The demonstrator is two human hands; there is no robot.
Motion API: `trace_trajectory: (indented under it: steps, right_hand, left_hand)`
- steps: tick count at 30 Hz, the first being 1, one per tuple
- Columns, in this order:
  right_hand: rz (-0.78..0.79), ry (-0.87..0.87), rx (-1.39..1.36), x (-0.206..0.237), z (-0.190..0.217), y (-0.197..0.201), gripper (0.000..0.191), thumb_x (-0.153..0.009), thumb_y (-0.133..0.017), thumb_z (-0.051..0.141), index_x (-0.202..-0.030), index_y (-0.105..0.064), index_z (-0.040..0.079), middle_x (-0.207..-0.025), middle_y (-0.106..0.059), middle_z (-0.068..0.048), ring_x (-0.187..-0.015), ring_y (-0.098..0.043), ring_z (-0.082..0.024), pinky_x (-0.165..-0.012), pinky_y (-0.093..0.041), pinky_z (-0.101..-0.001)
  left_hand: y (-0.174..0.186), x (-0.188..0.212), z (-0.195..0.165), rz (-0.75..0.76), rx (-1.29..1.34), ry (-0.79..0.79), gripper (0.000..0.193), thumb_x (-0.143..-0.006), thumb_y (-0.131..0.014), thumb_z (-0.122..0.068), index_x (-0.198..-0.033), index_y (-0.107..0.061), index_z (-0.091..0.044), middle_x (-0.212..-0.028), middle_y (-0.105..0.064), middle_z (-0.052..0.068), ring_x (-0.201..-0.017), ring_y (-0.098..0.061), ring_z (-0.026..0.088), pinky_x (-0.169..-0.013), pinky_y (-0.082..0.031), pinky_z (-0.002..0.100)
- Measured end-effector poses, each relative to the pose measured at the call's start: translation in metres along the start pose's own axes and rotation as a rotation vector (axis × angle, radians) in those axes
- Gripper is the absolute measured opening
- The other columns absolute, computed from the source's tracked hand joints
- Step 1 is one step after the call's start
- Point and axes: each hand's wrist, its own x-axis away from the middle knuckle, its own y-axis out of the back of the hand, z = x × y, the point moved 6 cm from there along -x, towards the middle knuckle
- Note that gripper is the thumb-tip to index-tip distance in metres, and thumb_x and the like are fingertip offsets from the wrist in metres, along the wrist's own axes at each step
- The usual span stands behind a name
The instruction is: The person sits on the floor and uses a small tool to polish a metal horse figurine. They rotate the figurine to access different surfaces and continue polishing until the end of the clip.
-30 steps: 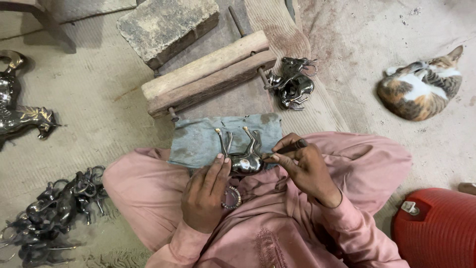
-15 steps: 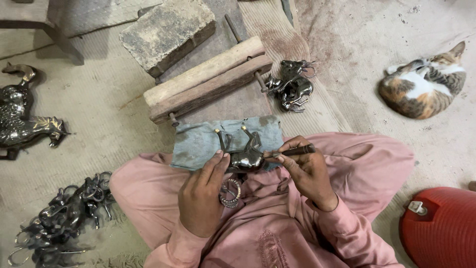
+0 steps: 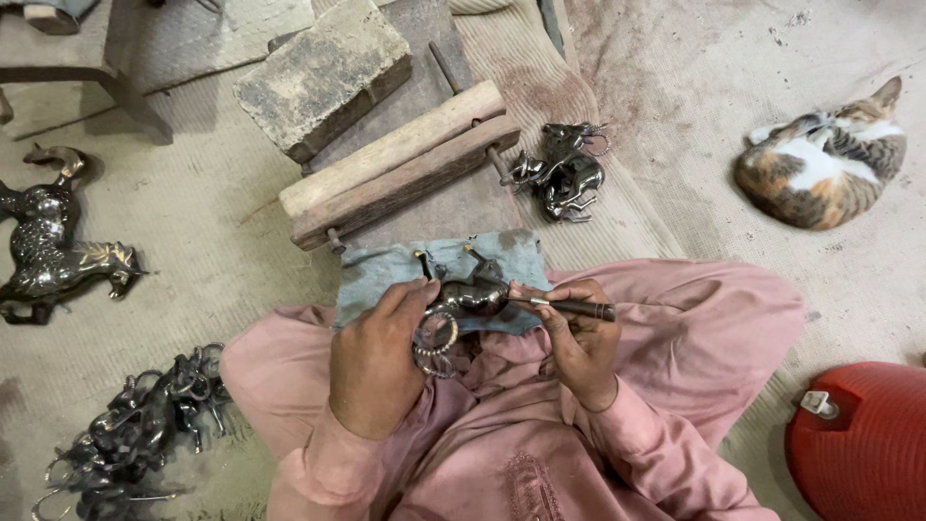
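now the left hand [image 3: 374, 362] clamps the small metal figurine [image 3: 461, 304] by its body, right hand [image 3: 579, 338] pinching the tool [image 3: 569, 307]; looks stiff, heavy, spindly legs best avoided.

Clothing: loose dusty-pink tunic with matching wide trousers, creased and a little soiled.
Sleeves: long, pink, ending at the wrists of the left hand [image 3: 374, 362] and right hand [image 3: 579, 338].
Marking: small tone-on-tone embroidered motif on the tunic front.
Hands: bare, no gloves.

pink clothes [image 3: 675, 328], calico cat [image 3: 820, 169], red container [image 3: 868, 444]
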Motion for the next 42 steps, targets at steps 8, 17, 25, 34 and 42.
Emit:
trace_trajectory:
  steps: [8, 17, 25, 34, 42]
  right_hand:
    - [0.098, 0.071, -0.128, -0.006, 0.001, -0.006, 0.013, -0.106, -0.056, -0.004, -0.115, -0.046, -0.001, -0.123, -0.070, -0.029, -0.123, -0.070, -0.034, -0.107, -0.058, -0.0404]
    - [0.150, 0.200, -0.087, -0.004, 0.006, -0.005, 0.014, -0.106, -0.060, 0.000, -0.113, -0.048, 0.001, -0.120, -0.072, -0.027, -0.125, -0.070, -0.037, -0.113, -0.055, -0.0500]
    - [0.305, 0.270, -0.023, 0.001, 0.009, -0.001, 0.014, -0.103, -0.064, 0.002, -0.113, -0.056, -0.001, -0.120, -0.072, -0.026, -0.125, -0.069, -0.039, -0.108, -0.057, -0.0480]
    - [0.161, -0.158, -0.074, -0.008, 0.009, 0.001, 0.016, -0.099, -0.065, -0.001, -0.112, -0.057, 0.001, -0.107, -0.069, -0.010, -0.106, -0.070, -0.022, -0.091, -0.059, -0.0312]
    - [0.311, -0.204, 0.163, -0.023, 0.022, -0.039, 0.014, -0.095, -0.070, -0.004, -0.108, -0.063, -0.001, -0.101, -0.071, -0.007, -0.093, -0.069, -0.013, -0.083, -0.056, -0.0258]
  left_hand:
    - [0.006, -0.013, -0.002, 0.019, 0.033, 0.027, 0.038, -0.076, -0.077, -0.011, -0.114, -0.072, -0.009, -0.110, -0.073, 0.009, -0.081, -0.072, 0.036, -0.069, -0.056, 0.045]
    - [0.006, -0.008, 0.000, 0.017, 0.003, 0.017, 0.042, -0.072, -0.076, -0.007, -0.114, -0.073, -0.009, -0.111, -0.073, 0.008, -0.083, -0.072, 0.036, -0.071, -0.057, 0.045]
    - [-0.004, 0.020, 0.002, -0.088, 0.094, 0.020, 0.047, -0.075, -0.069, 0.003, -0.121, -0.070, -0.007, -0.124, -0.070, 0.008, -0.090, -0.075, 0.033, -0.077, -0.060, 0.041]
    - [-0.029, 0.050, 0.021, -0.111, -0.064, -0.085, 0.038, -0.088, -0.067, -0.005, -0.125, -0.071, -0.005, -0.135, -0.069, 0.007, -0.093, -0.070, 0.029, -0.079, -0.055, 0.041]
    - [-0.051, 0.067, 0.041, -0.215, -0.158, -0.232, 0.045, -0.087, -0.061, -0.003, -0.131, -0.069, -0.005, -0.138, -0.068, 0.007, -0.087, -0.065, 0.024, -0.077, -0.054, 0.038]
